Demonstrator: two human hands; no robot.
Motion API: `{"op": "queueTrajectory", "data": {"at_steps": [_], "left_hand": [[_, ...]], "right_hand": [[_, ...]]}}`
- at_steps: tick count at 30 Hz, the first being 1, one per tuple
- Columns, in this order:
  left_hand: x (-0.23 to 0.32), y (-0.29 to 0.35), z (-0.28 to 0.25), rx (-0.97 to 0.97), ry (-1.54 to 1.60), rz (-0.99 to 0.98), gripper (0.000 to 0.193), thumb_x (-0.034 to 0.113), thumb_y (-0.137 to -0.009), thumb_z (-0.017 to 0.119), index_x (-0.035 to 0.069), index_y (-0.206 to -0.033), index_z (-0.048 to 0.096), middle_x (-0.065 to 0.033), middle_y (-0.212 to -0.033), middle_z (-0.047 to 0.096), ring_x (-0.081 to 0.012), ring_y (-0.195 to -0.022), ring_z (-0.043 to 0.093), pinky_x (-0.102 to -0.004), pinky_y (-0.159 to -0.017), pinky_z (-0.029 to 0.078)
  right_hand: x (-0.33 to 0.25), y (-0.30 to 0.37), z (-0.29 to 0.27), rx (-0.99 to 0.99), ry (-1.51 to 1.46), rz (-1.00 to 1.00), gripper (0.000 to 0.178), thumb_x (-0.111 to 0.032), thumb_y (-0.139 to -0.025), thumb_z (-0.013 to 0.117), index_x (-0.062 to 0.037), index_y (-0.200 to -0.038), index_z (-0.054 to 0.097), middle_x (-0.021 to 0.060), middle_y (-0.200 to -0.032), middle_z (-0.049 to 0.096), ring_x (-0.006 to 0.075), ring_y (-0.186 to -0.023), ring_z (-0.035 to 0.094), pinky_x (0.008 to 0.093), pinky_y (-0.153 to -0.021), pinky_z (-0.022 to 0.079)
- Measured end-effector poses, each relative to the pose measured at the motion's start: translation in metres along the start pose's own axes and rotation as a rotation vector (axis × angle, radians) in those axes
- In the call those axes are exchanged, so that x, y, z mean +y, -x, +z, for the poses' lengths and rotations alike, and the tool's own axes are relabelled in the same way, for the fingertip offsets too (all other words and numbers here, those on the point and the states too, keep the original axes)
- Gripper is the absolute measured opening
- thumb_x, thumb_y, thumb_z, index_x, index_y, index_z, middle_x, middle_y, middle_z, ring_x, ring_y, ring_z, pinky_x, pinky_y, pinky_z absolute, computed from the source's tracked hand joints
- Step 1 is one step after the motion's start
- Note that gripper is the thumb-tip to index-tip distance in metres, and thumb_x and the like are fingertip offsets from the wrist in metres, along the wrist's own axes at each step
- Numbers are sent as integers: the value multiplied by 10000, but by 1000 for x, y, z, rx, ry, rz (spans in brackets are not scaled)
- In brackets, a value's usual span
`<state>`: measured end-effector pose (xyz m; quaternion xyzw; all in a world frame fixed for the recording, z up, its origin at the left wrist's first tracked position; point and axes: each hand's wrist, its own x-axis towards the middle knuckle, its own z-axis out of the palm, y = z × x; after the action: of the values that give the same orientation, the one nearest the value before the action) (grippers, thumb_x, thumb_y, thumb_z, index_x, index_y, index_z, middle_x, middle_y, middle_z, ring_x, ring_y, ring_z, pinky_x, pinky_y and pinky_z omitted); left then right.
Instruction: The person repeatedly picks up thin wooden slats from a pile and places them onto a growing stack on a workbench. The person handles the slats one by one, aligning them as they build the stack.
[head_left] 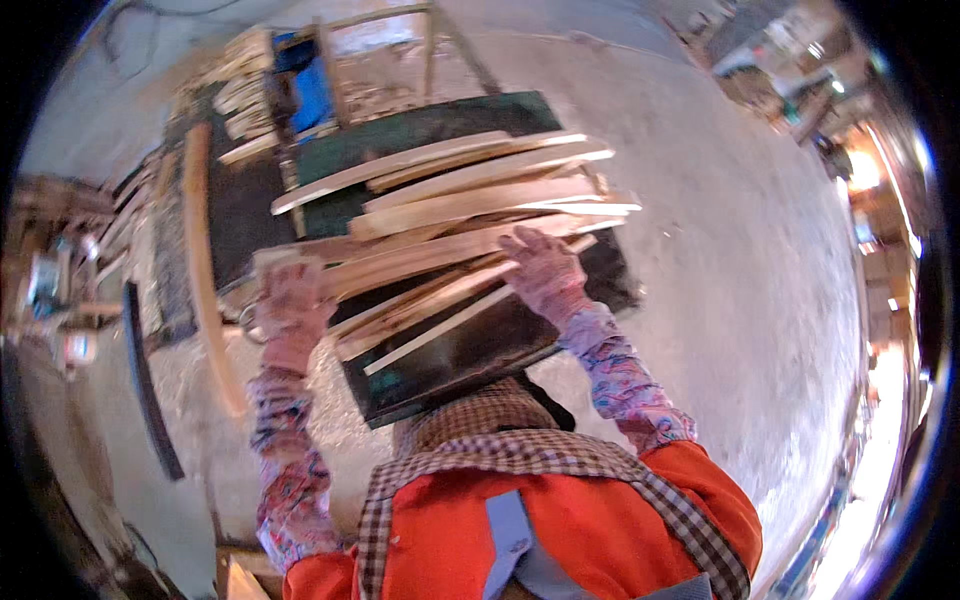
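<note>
Several pale wooden strips (480,205) lie in a loose, roughly side-by-side pile across a dark board-like surface (440,370) in front of me. At the pile's left side, my left hand (292,305) is up against the blunt end of a strip. Motion smears its fingers, so their grip does not show clearly. My right hand (545,272) lies over the nearer strips toward their right ends, its fingers stretched out and touching the wood. A thin strip (440,330) lies on the near side of the pile, apart from the others.
Left of the pile stands a long, curved-looking wooden board (205,270), with a dark bar (150,385) farther left. Beyond are stacked wood pieces (245,90), a blue object (312,92) and a wooden frame (428,50). Concrete floor (720,270) spreads to the right.
</note>
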<state>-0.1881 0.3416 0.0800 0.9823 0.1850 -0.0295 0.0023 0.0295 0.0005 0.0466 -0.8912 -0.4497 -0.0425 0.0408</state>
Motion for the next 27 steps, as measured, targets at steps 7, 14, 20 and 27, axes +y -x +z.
{"op": "queueTrajectory", "data": {"at_steps": [7,14,20,27], "left_hand": [[27,14,-12,-156,-82,-69,599,508,-863,715,219,-1368,570,-95,-1306,554,-315,-1202,556,-523,-1055,419],[-64,138,2,265,322,-260,596,420,-788,838,152,-1255,581,-76,-1120,638,-267,-1055,642,-346,-881,557],[-153,143,66,439,-2,-791,451,466,-990,638,96,-1248,610,-144,-998,686,-348,-879,681,-432,-703,558],[-247,114,110,397,-189,-966,708,691,-963,511,100,-1352,503,-228,-1060,715,-440,-969,692,-557,-820,560]], "right_hand": [[15,-19,-2,-46,-40,-37,617,-312,-845,763,-202,-1419,568,80,-1454,551,300,-1345,498,474,-1136,404],[16,10,-29,294,-161,175,635,-317,-844,807,-196,-1422,574,118,-1485,533,346,-1344,526,475,-1096,459],[-2,17,-11,239,-214,258,684,-290,-808,847,-235,-1437,584,96,-1494,543,317,-1356,531,427,-1107,471],[-13,40,-14,125,-127,289,636,-395,-878,762,-261,-1456,532,95,-1525,485,335,-1341,516,465,-1080,460]]}}
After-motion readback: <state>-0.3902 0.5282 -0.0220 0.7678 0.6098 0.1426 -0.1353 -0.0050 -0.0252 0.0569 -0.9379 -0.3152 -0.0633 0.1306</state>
